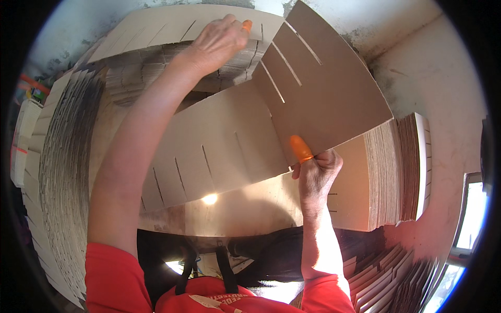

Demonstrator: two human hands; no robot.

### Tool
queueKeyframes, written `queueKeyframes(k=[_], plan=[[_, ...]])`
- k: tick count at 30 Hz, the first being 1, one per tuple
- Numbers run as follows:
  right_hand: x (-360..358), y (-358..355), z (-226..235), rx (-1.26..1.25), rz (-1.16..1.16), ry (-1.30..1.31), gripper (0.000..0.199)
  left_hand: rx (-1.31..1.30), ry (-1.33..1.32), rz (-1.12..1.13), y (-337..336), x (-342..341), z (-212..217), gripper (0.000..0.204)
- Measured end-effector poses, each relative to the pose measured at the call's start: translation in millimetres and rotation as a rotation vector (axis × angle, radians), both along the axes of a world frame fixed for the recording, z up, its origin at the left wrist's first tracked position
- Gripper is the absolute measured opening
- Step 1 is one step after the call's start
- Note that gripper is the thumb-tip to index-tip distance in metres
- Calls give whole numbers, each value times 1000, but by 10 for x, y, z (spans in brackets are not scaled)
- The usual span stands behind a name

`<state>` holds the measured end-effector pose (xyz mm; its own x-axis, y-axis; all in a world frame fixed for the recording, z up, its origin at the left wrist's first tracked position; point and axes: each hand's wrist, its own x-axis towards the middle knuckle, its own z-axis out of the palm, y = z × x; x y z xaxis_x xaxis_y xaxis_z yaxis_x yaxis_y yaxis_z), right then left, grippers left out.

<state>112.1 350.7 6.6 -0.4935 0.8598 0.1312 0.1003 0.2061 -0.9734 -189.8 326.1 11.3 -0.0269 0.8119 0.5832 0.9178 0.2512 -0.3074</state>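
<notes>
My right hand (318, 169) pinches the near edge of a brown slotted cardboard sheet (334, 88), its thumb in an orange finger cot pressed on the face. The sheet tilts upward and has several long slits running in from its far left side. Against it, at an angle, lies another slotted cardboard panel (224, 141), stretching left under my left forearm; whether the two are one piece I cannot tell. My left hand (222, 41), also with an orange-covered digit, is closed with curled fingers over the far stack of slotted cardboard (172, 26). What lies in its fingers is hidden.
Tall stacks of cardboard sheets stand at the left (68, 141) and at the right (383, 172). More cardboard pieces (386, 276) stand on edge at the lower right. A smooth work surface (240, 203) lies before me, a wall (433, 78) beyond.
</notes>
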Motion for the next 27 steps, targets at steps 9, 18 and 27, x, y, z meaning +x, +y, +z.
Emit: queueKeyframes(k=[9,18,27], plan=[[39,101,-94,88,47,-68,7,-141,18,56,-89,389,-236,27],[-1,81,1,-62,47,-76,20,-94,11,-336,-440,1014,-281,32],[79,45,179,218,-6,-24,13,-173,241,-454,-802,1893,-171,9]])
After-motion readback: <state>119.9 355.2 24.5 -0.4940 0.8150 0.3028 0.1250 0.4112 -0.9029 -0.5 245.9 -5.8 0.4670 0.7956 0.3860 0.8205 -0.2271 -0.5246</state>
